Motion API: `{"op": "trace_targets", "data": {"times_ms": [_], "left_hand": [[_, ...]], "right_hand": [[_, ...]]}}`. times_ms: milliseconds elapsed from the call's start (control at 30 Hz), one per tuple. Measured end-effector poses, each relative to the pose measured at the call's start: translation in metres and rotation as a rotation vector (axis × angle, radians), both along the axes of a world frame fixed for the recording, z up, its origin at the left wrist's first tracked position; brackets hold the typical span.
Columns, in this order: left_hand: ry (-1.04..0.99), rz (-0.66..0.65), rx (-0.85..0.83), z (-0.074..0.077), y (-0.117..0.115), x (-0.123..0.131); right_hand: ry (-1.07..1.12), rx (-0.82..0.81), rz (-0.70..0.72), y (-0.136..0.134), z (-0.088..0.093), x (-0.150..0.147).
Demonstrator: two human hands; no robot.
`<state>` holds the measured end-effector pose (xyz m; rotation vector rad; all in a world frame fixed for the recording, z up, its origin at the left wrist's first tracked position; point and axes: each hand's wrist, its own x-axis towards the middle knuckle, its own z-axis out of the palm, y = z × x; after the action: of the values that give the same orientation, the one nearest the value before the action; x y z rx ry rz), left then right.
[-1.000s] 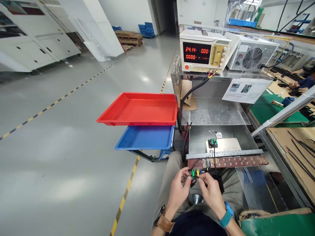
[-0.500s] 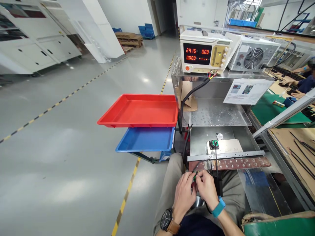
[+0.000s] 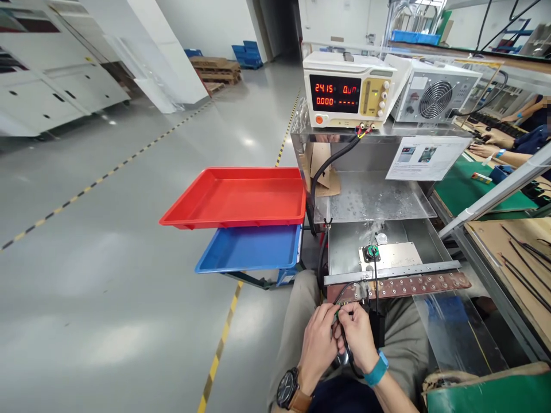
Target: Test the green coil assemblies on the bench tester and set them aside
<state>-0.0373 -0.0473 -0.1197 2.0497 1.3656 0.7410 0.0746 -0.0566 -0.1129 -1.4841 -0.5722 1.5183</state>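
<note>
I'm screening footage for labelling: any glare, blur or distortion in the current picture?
Head view: glare on the grey floor; white pillar leaning, likely lens distortion; display garbled at its upper right; green piece at the right hand too small to make out.

Brown strip [image 3: 413, 285] bars front — room left of left hand [image 3: 317, 339].

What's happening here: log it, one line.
left hand: at small green part | right hand: at same part | power supply display: lit | red tray: above blue tray
</note>
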Motion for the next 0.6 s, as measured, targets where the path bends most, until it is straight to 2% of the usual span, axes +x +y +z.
{"op": "trace_targets", "data": {"times_ms": [167, 600], "left_hand": [[-0.006, 0.000, -0.011, 0.000, 0.001, 0.001], [0.003, -0.017, 0.053, -0.011, 0.002, -0.004]], "right_hand": [[0.028, 0.014, -0.039, -0.001, 0.000, -0.002], [0.037, 0.040, -0.003, -0.001, -0.008, -0.003]]}}
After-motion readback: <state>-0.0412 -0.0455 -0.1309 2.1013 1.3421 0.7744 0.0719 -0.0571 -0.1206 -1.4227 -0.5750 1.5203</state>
